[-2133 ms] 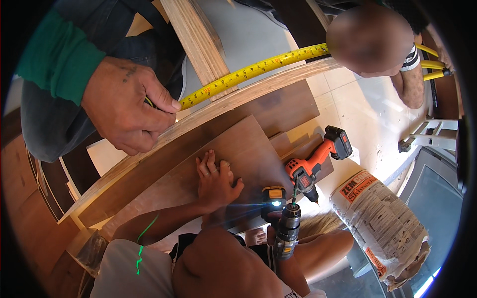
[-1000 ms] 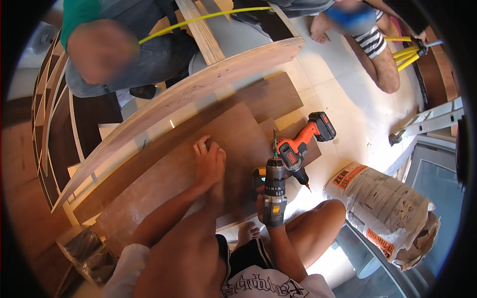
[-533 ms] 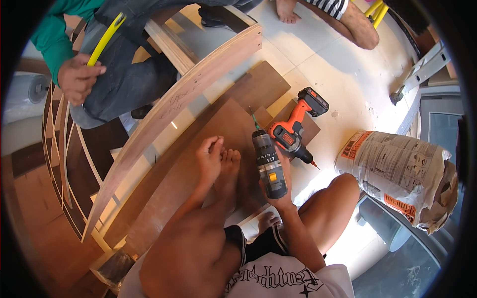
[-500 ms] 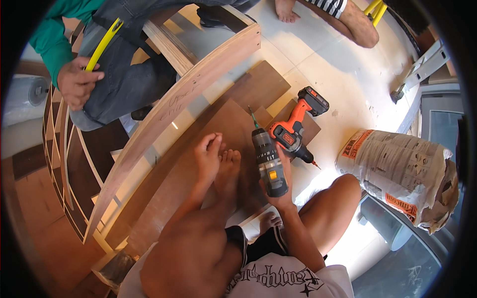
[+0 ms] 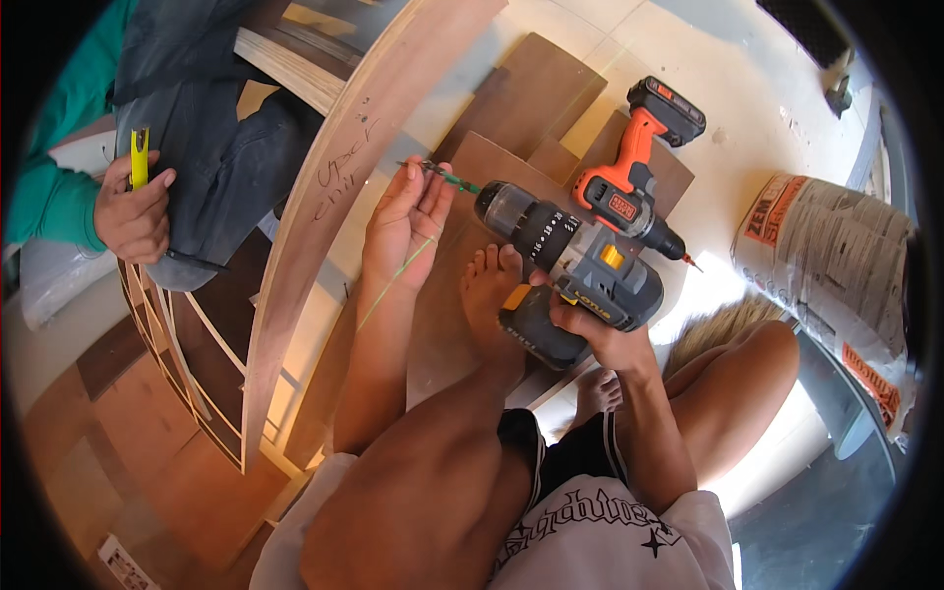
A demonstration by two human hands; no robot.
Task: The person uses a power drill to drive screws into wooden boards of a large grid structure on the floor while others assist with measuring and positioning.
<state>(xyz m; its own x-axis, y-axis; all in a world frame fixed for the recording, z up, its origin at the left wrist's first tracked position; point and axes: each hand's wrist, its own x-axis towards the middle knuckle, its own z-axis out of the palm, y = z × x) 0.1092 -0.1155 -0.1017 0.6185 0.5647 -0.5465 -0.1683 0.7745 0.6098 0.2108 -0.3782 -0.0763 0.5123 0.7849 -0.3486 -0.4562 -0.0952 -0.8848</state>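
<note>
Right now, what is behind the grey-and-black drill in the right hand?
Behind the held drill, a brown wooden board and an orange-and-black drill show past its edges; whatever its body covers cannot be seen.

Orange drill (image 5: pixel 617 187) — black battery (image 5: pixel 669 108) attached, brown boards (image 5: pixel 541 93), paper sack (image 5: pixel 831 256), curved wooden frame (image 5: pixel 329 187)

We've got a pale tiled floor (image 5: pixel 728 54) with thin joints at upper right, a bright light patch (image 5: pixel 700 297) glaring on it, reddish-brown panels (image 5: pixel 147 442) lower left, blue-grey glassy surface (image 5: pixel 816 521) lower right
</note>
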